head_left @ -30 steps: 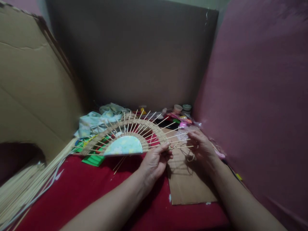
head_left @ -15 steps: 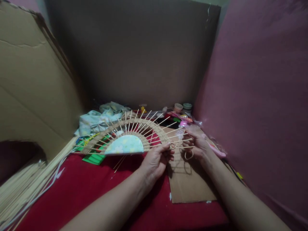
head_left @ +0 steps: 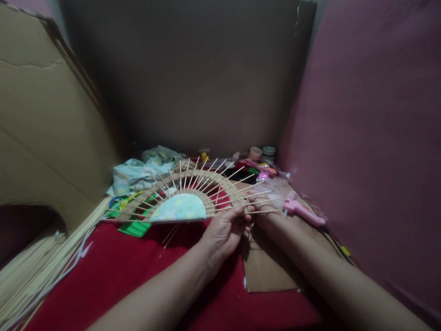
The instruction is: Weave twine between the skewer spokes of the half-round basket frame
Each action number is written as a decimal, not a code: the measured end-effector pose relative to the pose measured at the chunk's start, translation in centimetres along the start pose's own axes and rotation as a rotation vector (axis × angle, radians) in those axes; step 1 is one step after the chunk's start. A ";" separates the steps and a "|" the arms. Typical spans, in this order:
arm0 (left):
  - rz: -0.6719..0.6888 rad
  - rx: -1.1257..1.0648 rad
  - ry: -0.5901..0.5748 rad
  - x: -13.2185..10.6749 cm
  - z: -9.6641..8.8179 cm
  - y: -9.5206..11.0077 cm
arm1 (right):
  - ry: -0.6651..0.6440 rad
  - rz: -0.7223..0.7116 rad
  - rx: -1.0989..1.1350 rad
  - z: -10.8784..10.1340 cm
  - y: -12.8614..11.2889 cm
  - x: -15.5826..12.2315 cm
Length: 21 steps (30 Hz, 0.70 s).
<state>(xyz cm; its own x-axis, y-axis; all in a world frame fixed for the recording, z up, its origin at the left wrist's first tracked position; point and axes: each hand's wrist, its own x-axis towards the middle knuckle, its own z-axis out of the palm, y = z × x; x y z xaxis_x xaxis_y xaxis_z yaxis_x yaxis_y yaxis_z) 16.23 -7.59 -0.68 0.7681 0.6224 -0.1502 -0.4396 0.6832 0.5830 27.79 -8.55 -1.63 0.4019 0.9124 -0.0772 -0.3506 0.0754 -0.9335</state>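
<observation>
A half-round woven fan (head_left: 227,184) of thin sticks and twine spans the middle, its straight edge toward me. Pale green flowered fabric (head_left: 179,207) covers its inner half-circle. My left hand (head_left: 225,227) pinches the fan's right end, thumb on top of the woven band and fingers curled beneath. Close beside it, my right hand (head_left: 267,214) reaches among and behind the stick ends, its fingers bent and partly hidden by the sticks and the band. Whatever those fingers hold cannot be made out.
Under the right hand lies a cardboard sheet (head_left: 272,276) on red cloth (head_left: 138,280). A pink-handled tool (head_left: 303,211) is to the right. Crumpled fabric (head_left: 134,174), a green piece (head_left: 136,229), small cups (head_left: 255,153) and bundled sticks (head_left: 31,276) surround the fan. Cardboard stands left and behind.
My right hand has moved left, from beyond the stick tips with a loop of twine to close beside my left hand. That loop no longer shows. The left hand and fan stay nearly still.
</observation>
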 end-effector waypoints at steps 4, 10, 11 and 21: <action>0.024 -0.023 0.037 0.1 0.0 -0.1 | 0.016 -0.029 -0.011 -0.3 -0.1 0.6; 0.033 -0.045 0.063 0.1 0.1 -0.1 | 0.031 -0.076 -0.119 -0.6 -0.5 -0.1; 0.034 -0.042 0.069 0.1 0.1 -0.1 | 0.031 -0.085 -0.135 -0.6 -0.6 -0.2; 0.038 -0.050 0.046 -0.2 0.4 0.1 | 0.025 -0.105 -0.177 -1.3 -0.9 -0.1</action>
<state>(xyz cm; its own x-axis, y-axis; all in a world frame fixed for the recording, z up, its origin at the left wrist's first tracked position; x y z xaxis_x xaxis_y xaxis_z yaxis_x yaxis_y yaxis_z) 16.22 -7.82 -0.30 0.7287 0.6645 -0.1655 -0.4918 0.6759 0.5489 29.12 -9.25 -1.19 0.4504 0.8927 0.0172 -0.1519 0.0956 -0.9838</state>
